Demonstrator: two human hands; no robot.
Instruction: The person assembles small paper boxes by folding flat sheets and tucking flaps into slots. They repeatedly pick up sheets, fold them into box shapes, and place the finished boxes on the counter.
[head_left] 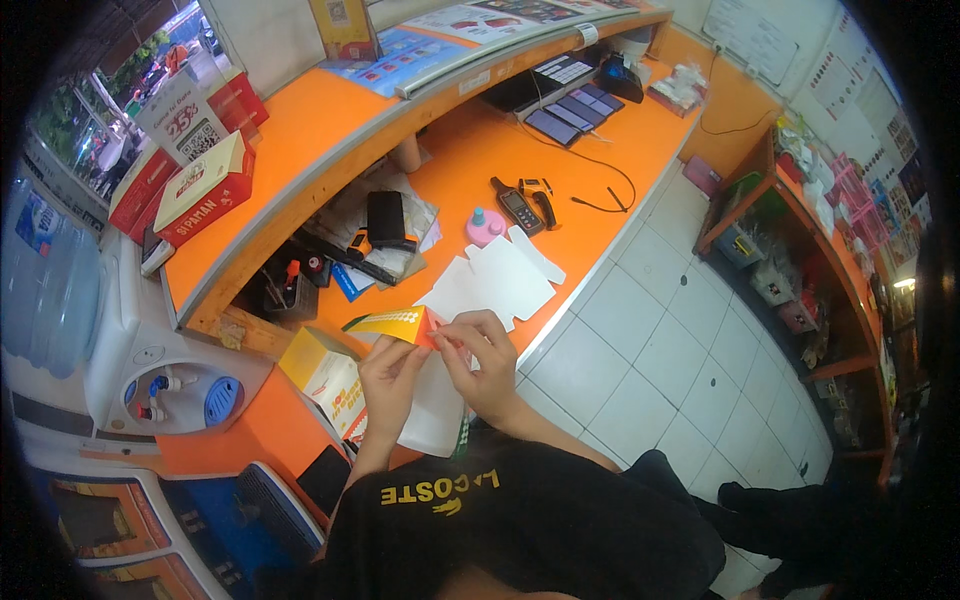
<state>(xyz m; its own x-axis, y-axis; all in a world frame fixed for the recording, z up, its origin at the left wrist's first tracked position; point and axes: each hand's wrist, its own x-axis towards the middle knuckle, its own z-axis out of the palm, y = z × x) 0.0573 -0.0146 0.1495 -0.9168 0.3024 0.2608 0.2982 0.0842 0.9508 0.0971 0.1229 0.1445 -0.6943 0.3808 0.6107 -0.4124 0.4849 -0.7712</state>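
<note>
Both sets of fingers [452, 338] pinched shut on one corner of a small orange-and-yellow cardboard blank [395, 323], held just above the near edge of the desk [600, 170]. Left hand [388, 378] underneath, right hand [480, 360] on top. Flat white die-cut blank [495, 285] just beyond, on the desk. Pink bottle [485, 227] and black handset [518, 208] farther toward the middle; yellow box [325, 372] at the near left corner. Best creased along the scored line, thumbs close together, pressure even, panel kept flat.

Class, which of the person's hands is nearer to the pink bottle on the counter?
Right. The right hand lies below the pink bottle; the left hand is further left, further off.
</note>
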